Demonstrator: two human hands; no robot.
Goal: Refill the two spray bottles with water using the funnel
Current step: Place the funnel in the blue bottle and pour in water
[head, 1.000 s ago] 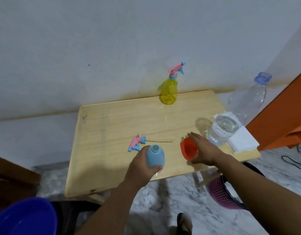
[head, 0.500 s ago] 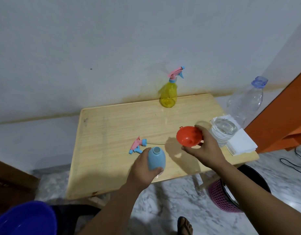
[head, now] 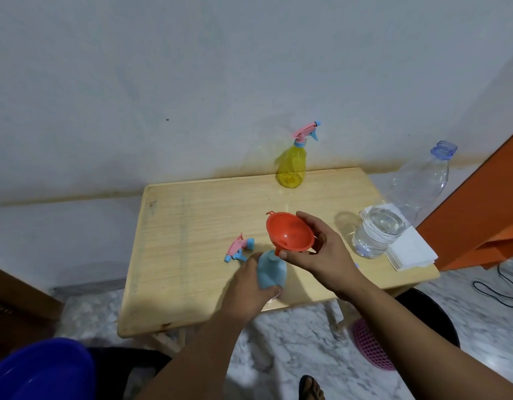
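Note:
My left hand (head: 246, 290) grips a light blue spray bottle (head: 272, 269) standing near the front edge of the wooden table (head: 191, 226), its top off. My right hand (head: 321, 255) holds the red funnel (head: 290, 232) tilted, with its spout right at the blue bottle's mouth. The bottle's pink and blue spray head (head: 239, 248) lies on the table just to its left. A yellow spray bottle (head: 292, 166) with its pink spray head on stands at the table's back edge.
A clear glass of water (head: 378, 236) stands on a white folded cloth (head: 408, 252) at the table's right side, beside a big clear plastic bottle (head: 420, 183). A blue basin (head: 38, 370) is at lower left, a pink basket (head: 370, 347) under the table's right.
My right hand lifted the funnel off the table and carried it left, over to the blue bottle's mouth. My left hand kept its grip on the bottle.

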